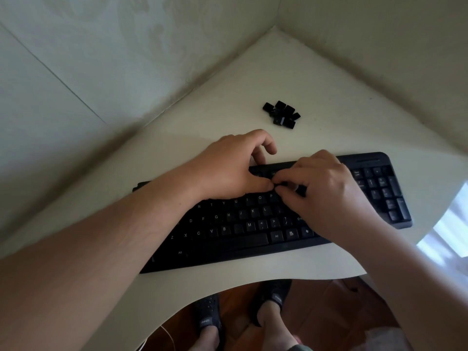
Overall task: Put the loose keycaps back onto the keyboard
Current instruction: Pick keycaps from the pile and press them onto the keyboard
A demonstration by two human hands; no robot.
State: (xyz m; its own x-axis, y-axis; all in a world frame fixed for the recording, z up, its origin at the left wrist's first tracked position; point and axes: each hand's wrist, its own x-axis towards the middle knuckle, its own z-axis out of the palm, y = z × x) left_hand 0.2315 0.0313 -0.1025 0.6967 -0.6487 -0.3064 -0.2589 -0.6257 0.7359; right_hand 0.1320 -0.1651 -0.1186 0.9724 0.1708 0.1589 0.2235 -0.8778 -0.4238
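A black keyboard [243,239] lies slanted on the white desk [253,79]. Several loose black keycaps [281,114] sit in a small heap behind it. My left hand [228,165] rests over the upper rows, thumb tip pressing down near the number row. My right hand [326,191] meets it there, fingertips pinched together over the same spot above the P key. Whether a keycap sits between the fingertips is hidden by the fingers. One key slot to the left of the M key looks dark and unlabelled.
Walls close in behind and on both sides of the corner desk. The desk's curved front edge [228,290] runs just below the keyboard. Beneath it are a wooden floor and my two feet in dark shoes [273,297].
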